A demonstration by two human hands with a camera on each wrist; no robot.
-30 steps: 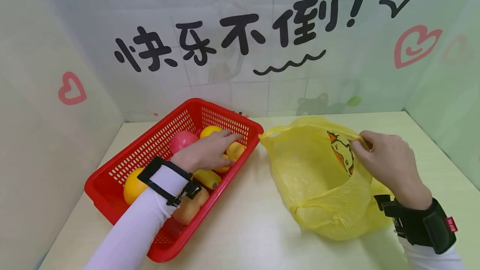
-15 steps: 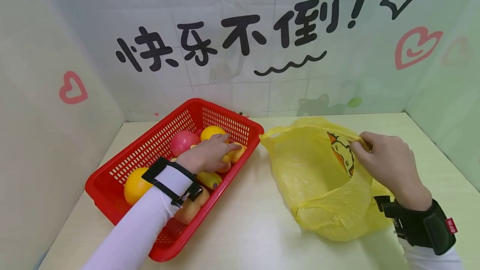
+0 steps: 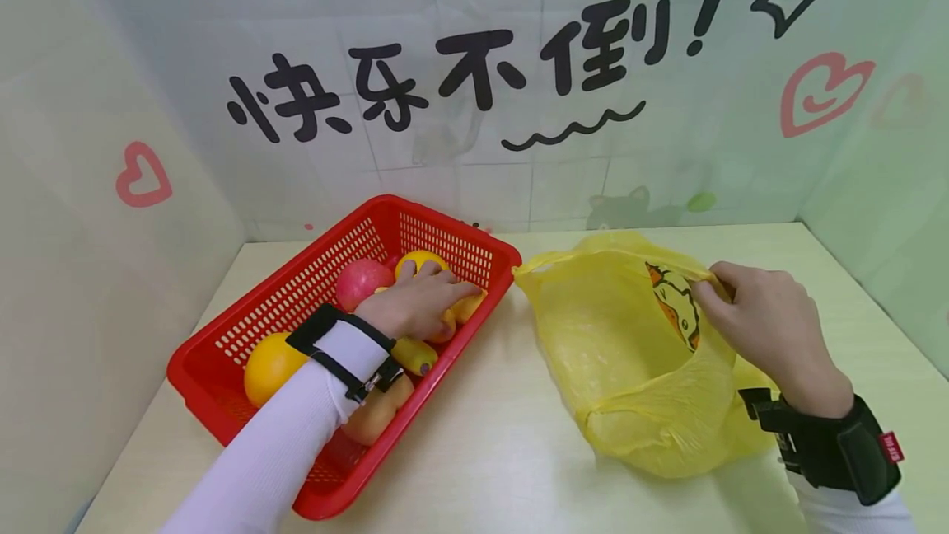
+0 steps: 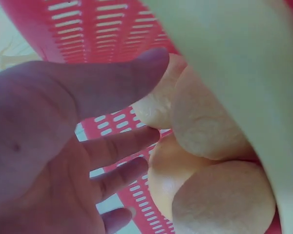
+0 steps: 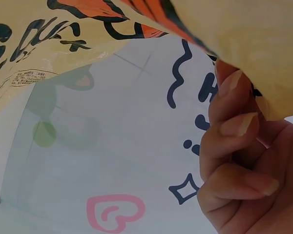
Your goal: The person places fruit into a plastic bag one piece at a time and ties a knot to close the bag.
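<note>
My left hand (image 3: 411, 305) reaches down into the red basket (image 3: 189, 365), over yellow fruit near its right side. In the left wrist view its thumb and fingers are extended and spread; the fingertips are at an orange-yellow round fruit (image 4: 163, 170) beside pale lumpy yellow pieces (image 4: 210, 114). Whether they touch it I cannot tell. A pink round fruit (image 3: 363, 281) and a yellow one (image 3: 421, 259) lie beyond the hand; a banana (image 3: 415, 355) shows below it. My right hand (image 3: 774, 328) pinches the rim of a yellow plastic bag (image 3: 608, 328), holding its mouth wide.
An orange (image 3: 270, 369) and a tan, rounded oblong item (image 3: 380, 412) lie in the basket's near part, by the left forearm. The basket and bag stand side by side on a pale table (image 3: 504, 435). A printed backdrop (image 3: 474, 180) rises behind.
My left hand has drawn back slightly leftward and turned, its fingers now spread over the yellow fruit. My right hand and the bag stay practically still.
</note>
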